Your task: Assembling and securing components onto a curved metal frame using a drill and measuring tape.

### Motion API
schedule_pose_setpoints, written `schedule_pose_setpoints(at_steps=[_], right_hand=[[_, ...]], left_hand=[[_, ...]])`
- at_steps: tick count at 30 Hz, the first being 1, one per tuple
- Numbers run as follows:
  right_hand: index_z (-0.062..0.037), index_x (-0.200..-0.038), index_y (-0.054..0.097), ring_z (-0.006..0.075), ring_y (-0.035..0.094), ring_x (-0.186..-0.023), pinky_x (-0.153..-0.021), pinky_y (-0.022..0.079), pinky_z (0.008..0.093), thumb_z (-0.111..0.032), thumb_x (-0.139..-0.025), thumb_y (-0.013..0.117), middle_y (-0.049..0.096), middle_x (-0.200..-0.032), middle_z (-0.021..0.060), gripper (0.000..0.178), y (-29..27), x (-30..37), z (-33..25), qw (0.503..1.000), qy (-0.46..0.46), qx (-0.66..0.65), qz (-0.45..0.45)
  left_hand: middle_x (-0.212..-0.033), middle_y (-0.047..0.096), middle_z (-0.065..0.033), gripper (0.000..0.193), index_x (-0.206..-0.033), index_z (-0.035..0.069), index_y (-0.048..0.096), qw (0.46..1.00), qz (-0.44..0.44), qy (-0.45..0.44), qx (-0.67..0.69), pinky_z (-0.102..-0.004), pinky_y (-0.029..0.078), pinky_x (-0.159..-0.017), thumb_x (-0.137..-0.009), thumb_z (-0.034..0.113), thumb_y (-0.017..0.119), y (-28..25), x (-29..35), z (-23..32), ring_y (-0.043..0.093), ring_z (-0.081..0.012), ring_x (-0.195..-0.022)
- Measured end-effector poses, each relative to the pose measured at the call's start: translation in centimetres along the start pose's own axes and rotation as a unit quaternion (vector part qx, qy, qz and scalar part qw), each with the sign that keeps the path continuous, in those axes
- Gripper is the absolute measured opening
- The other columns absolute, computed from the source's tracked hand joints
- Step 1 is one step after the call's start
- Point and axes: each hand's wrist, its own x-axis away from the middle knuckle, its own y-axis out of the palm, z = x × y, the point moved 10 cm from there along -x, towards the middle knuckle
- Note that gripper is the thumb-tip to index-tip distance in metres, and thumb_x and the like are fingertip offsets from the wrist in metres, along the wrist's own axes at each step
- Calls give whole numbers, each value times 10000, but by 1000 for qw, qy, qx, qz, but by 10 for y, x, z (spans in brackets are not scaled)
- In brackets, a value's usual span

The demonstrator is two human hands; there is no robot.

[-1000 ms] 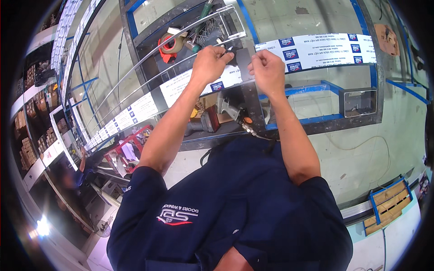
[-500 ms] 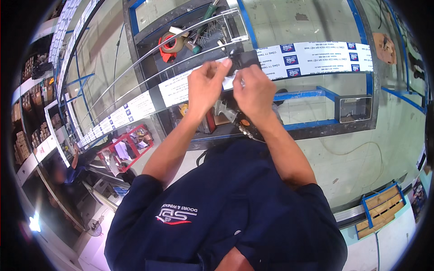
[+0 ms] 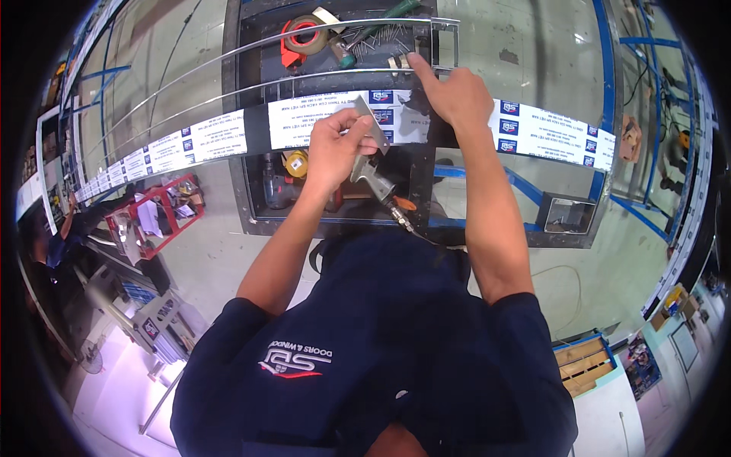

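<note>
We note a flat grey plate [image 3: 374,128] held tilted over the white strip [image 3: 293,126], its upper part pinched between thumb and fingers of the left hand [image 3: 343,145]. The right hand [image 3: 461,95] extends past the strip, its index finger just beside small pale blocks [image 3: 399,62]; we cannot tell whether these fingers grip anything. Farther out on the dark tabletop [image 3: 270,68] we record loose fasteners [image 3: 381,36] and a tape roll [image 3: 306,34]. Bodyward of the strip lies an air gun [image 3: 375,183].
</note>
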Motion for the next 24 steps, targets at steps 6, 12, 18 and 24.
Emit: schedule_pose_setpoints(at_steps=[6, 12, 18, 24], right_hand=[[22, -803, 746, 282, 746, -770, -731, 568, 388, -334, -812, 813, 741, -776, 180, 362, 33, -31, 22, 984, -152, 11, -90], [56, -925, 705, 194, 613, -716, -699, 508, 353, -98, -918, 728, 707, -788, 136, 156, 33, -14, 16, 952, -226, -135, -156], [49, -943, 696, 189, 593, -715, -684, 494, 355, -109, -932, 727, 699, -788, 128, 162, 32, -15, 17, 954, -234, -115, -151], [40, -937, 693, 296, 639, -716, -692, 508, 408, -100, -924, 700, 708, -812, 177, 141, 26, -8, 10, 952, -267, -106, -107]], left_hand=[[-802, 749, -95, 174, -1065, -31, 714, 994, -33, 49, -87, -265, 589, -612, -981, 120, 723, 20, -29, 20, 740, -142, -699], [-725, 726, -184, 208, -898, -27, 766, 963, -41, 152, -218, -399, 560, -685, -867, 179, 773, 61, -72, 6, 741, -308, -678], [-737, 728, -206, 185, -884, -31, 766, 960, -67, 127, -240, -410, 571, -703, -860, 153, 766, 82, -85, -5, 747, -342, -711], [-762, 728, -229, 163, -875, -33, 762, 943, -68, 121, -304, -428, 579, -728, -854, 127, 737, 93, -82, 7, 748, -374, -749]])
